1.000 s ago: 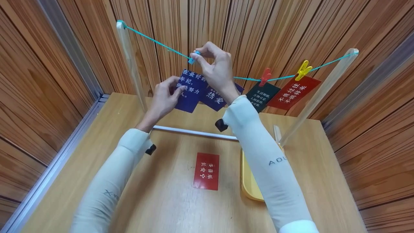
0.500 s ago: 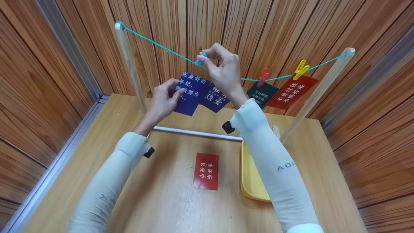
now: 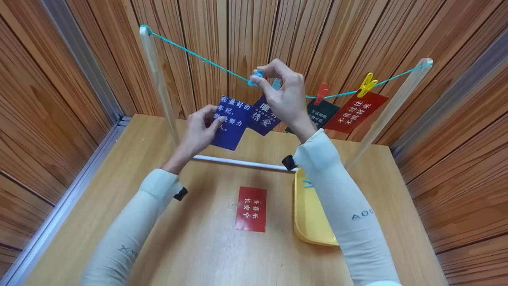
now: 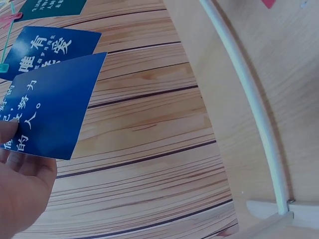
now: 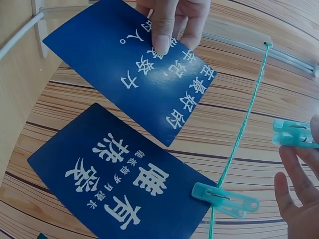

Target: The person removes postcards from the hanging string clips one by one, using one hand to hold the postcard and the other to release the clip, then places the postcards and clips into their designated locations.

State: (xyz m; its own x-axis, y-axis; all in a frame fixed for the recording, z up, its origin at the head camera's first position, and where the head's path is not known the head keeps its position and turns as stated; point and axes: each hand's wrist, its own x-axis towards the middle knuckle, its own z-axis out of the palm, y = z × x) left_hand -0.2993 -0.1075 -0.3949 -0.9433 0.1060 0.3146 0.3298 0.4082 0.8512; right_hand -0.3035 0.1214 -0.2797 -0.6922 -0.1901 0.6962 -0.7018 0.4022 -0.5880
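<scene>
My left hand pinches a blue card by its left side, thumb in front and fingers behind. Between thumb and fingertips of my right hand is a light blue clothespin, up beside the green string. In the right wrist view that clothespin stands apart from the string, and the held card hangs free of it. Just right of this card, a second blue card hangs from the string by another light blue clothespin.
Farther right on the string hang a dark green card under a red clip and a red card under a yellow clip. Another red card lies on the table beside a yellow tray. Posts support the string.
My right hand has moved right and slightly down with its clothespin. The card in my left hand sits a little lower. A clothespin in the tray has come into view.
</scene>
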